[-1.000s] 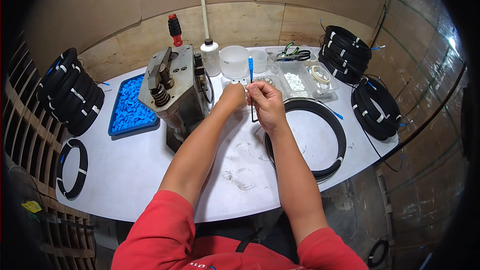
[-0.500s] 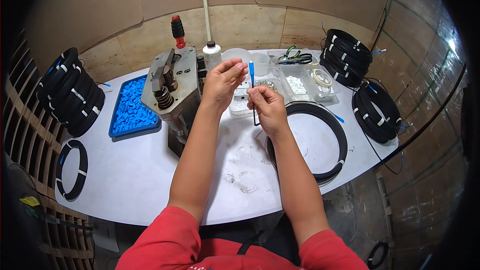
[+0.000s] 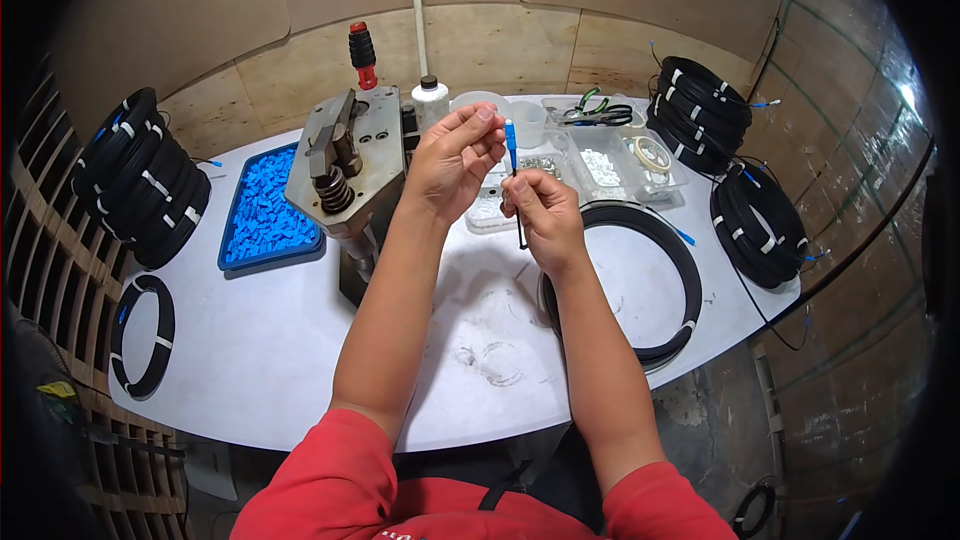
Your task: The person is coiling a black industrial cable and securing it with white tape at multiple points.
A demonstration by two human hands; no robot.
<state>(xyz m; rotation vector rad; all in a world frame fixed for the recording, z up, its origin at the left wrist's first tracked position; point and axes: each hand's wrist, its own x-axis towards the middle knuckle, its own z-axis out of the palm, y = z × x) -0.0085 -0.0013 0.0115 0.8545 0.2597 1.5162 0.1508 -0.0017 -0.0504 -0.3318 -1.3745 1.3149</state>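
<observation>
Above the middle of the table, my right hand (image 3: 546,217) pinches a thin black fiber optic cable just below its blue connector (image 3: 511,136). The connector points up, and a small whitish tip shows at its top. A short black piece of the cable hangs under my fingers. Close beside the connector, my left hand (image 3: 452,162) has its thumb and fingertips pressed together. Whatever may be between those fingertips is too small to make out. A large coil of black cable (image 3: 688,270) lies on the table by my right forearm.
A metal press (image 3: 375,145) with a red-and-black handle stands left of my arms. Beside it sits a blue tray (image 3: 228,258) of blue connector parts. Clear bins (image 3: 590,185) hold small white parts, with scissors (image 3: 598,118) behind. Stacked cable coils (image 3: 140,180) flank the table.
The connector and cable lean slightly more to the left at the top. My left fingertips stay near its tip, with the fingers curled a bit differently. The whole view has shifted slightly.
</observation>
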